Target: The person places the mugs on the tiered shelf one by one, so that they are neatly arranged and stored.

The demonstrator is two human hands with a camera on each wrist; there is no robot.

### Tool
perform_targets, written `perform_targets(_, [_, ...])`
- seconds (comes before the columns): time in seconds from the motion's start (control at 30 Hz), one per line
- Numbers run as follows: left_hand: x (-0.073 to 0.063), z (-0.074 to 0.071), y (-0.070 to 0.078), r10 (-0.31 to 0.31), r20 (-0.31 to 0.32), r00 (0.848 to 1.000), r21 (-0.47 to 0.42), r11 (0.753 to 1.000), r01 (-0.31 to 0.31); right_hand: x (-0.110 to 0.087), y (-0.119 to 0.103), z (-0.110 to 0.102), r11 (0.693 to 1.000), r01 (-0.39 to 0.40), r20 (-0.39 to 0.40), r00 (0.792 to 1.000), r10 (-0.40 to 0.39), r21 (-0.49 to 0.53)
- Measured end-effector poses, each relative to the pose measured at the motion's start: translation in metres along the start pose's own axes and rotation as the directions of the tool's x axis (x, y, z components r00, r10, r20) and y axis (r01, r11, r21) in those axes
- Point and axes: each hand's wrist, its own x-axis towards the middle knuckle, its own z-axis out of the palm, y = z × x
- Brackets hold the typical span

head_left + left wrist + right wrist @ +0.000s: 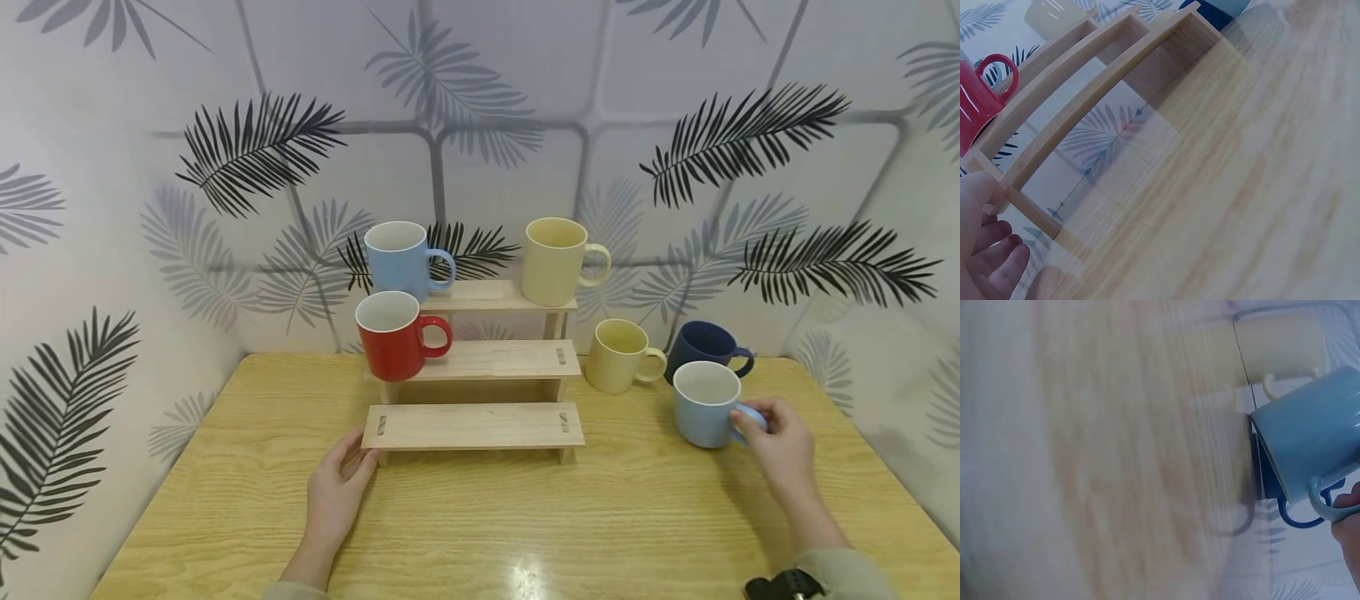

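Head view: dark blue mug (703,340) partly hidden behind held light blue mug (703,412); watch (789,586) cut by bottom edge. Right wrist: right hand (1350,532) cropped by edge. Left wrist: red mug (974,103) likewise.

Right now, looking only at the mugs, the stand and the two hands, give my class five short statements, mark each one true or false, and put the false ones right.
1. The right hand grips a light blue mug by its handle. True.
2. The left hand touches the three-tier wooden stand. True.
3. The red mug stands on the bottom tier. False: it stands on the middle tier.
4. The top tier bears a pale yellow mug and another light blue mug. True.
5. The dark blue mug stands on the stand. False: it is on the table, to the right of the stand.
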Motion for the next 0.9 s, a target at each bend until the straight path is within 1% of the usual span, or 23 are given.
perform_targets(0.2, [0.001,0.001,-0.002,0.001,-0.003,1.000,0.015,1.000,-0.001,-0.003,-0.013,0.009,1.000,0.006,-0.061,0.998,-0.007,-0.019])
perform_targets(0.33, [0.002,0.001,-0.003,0.005,-0.009,1.000,0.020,1.000,-0.005,-0.003,-0.019,0.015,0.999,0.012,-0.080,0.997,-0.016,-0.046])
perform_targets(0.5, [0.002,0.001,-0.004,0.014,-0.011,1.000,0.017,1.000,-0.014,-0.004,-0.022,0.021,0.997,0.072,-0.083,0.994,-0.074,-0.034])
perform_targets(0.7, [0.001,0.001,-0.005,0.007,-0.013,1.000,0.025,1.000,-0.007,-0.009,-0.029,0.026,0.993,0.113,-0.040,0.993,-0.115,-0.043])
perform_targets(0.9, [0.000,0.001,-0.001,0.022,-0.015,1.000,0.030,0.999,-0.021,-0.012,-0.042,0.032,0.987,0.162,-0.035,0.986,-0.161,0.023])
